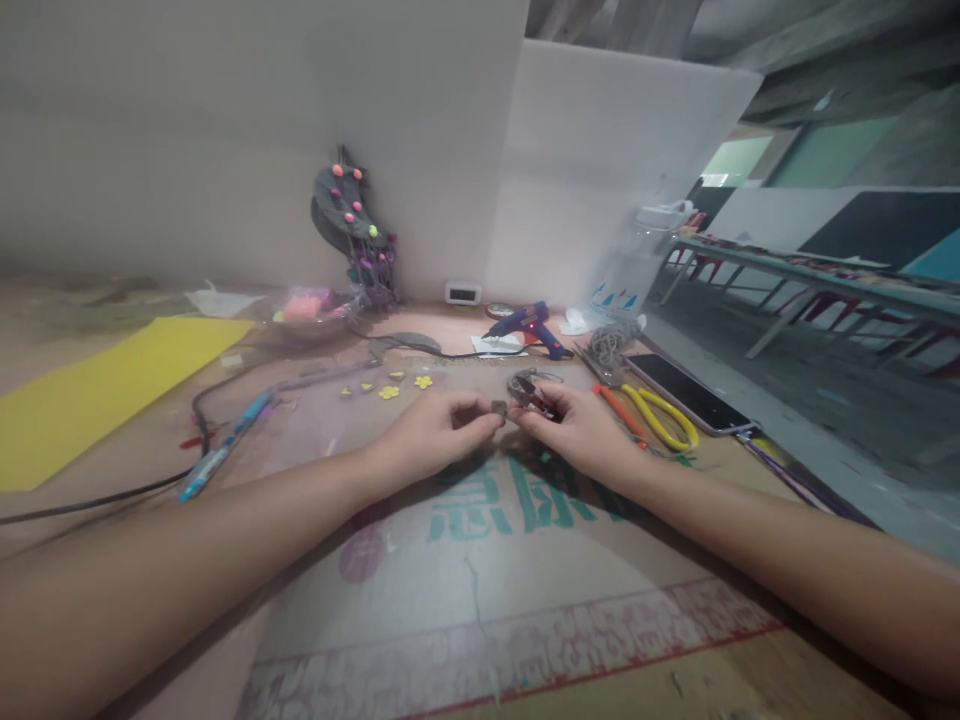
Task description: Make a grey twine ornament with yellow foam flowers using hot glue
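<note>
Pinching small piece [499, 408], left hand [442, 432]; flowers [388, 392] beyond.

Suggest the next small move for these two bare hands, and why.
I'd perhaps tilt the small, blocky, brownish piece up slightly with the left hand for a clearer look: that hand pinches and partly covers it, the right hand is close beside it, and blur hides whether the two touch.

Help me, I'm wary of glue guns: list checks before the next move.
1. Left hand holds small brown piece: ok, pinched in its fingers.
2. Grasp of right hand: cannot tell, dark item there is blurred.
3. Glue gun apart from both hands: ok, lying beyond them.
4. Red light off: not ok, it glows.
5. Nozzle cool: cannot tell.
6. Yellow flowers apart from hands: ok.
</note>
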A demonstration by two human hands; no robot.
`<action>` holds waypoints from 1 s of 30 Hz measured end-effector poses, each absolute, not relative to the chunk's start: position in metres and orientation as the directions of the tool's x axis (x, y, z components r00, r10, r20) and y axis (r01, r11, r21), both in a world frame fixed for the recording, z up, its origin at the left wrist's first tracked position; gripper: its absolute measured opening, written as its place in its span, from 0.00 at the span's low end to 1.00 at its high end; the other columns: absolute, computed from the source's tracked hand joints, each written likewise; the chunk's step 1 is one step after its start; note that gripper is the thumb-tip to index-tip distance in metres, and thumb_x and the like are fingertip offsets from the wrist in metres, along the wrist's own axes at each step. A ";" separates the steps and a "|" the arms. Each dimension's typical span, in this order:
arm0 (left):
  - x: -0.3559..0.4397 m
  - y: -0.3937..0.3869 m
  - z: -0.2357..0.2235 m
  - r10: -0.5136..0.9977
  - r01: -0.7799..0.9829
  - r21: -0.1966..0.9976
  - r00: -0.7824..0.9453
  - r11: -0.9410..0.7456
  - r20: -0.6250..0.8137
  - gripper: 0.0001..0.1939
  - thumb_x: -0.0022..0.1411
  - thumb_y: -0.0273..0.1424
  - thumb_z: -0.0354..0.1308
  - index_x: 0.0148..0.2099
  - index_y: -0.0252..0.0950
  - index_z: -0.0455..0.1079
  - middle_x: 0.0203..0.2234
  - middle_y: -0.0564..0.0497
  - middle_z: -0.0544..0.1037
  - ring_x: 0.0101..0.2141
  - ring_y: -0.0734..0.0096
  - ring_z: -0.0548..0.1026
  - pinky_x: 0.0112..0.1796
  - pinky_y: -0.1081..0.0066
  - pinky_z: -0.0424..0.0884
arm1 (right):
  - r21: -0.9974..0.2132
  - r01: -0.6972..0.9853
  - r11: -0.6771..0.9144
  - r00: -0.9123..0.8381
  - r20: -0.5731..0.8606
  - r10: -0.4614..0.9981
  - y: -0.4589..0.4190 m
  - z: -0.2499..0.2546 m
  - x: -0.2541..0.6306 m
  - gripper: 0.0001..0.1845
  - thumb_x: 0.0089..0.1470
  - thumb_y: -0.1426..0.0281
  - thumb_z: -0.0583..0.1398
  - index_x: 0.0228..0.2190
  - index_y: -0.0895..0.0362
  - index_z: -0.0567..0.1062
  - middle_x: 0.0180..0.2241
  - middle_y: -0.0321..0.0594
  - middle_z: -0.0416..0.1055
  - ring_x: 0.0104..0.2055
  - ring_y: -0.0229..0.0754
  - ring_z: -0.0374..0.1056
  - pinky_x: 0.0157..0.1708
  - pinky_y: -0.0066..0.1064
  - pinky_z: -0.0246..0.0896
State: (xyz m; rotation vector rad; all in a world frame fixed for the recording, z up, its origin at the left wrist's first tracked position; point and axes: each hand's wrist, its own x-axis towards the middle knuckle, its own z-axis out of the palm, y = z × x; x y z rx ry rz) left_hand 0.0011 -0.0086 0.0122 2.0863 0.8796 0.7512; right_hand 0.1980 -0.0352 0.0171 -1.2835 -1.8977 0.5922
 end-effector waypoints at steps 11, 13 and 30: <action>0.000 -0.005 0.007 0.789 0.239 0.806 0.474 -0.542 0.390 0.16 0.60 0.34 0.57 0.50 0.35 0.67 0.37 0.48 0.76 0.37 0.68 0.74 0.38 0.70 0.71 | -0.819 0.492 0.295 -0.205 0.220 0.954 -0.028 0.011 0.202 0.17 0.53 0.56 0.58 0.29 0.58 0.70 0.22 0.31 0.57 0.23 0.34 0.53 0.23 0.27 0.49; 0.001 -0.007 0.008 0.771 0.235 0.790 0.491 -0.566 0.406 0.14 0.61 0.33 0.57 0.49 0.36 0.67 0.36 0.49 0.76 0.37 0.69 0.74 0.39 0.70 0.71 | -0.830 0.482 0.281 -0.208 0.203 0.957 -0.027 0.011 0.203 0.16 0.53 0.56 0.58 0.29 0.58 0.69 0.22 0.30 0.56 0.24 0.34 0.52 0.23 0.28 0.48; 0.000 -0.013 0.019 0.782 0.327 0.758 0.508 -0.564 0.362 0.13 0.65 0.36 0.51 0.34 0.34 0.72 0.29 0.52 0.78 0.33 0.68 0.75 0.35 0.72 0.69 | -0.788 0.520 0.330 -0.284 0.204 0.937 -0.030 0.010 0.202 0.17 0.53 0.58 0.58 0.23 0.57 0.63 0.21 0.30 0.52 0.24 0.33 0.50 0.23 0.28 0.45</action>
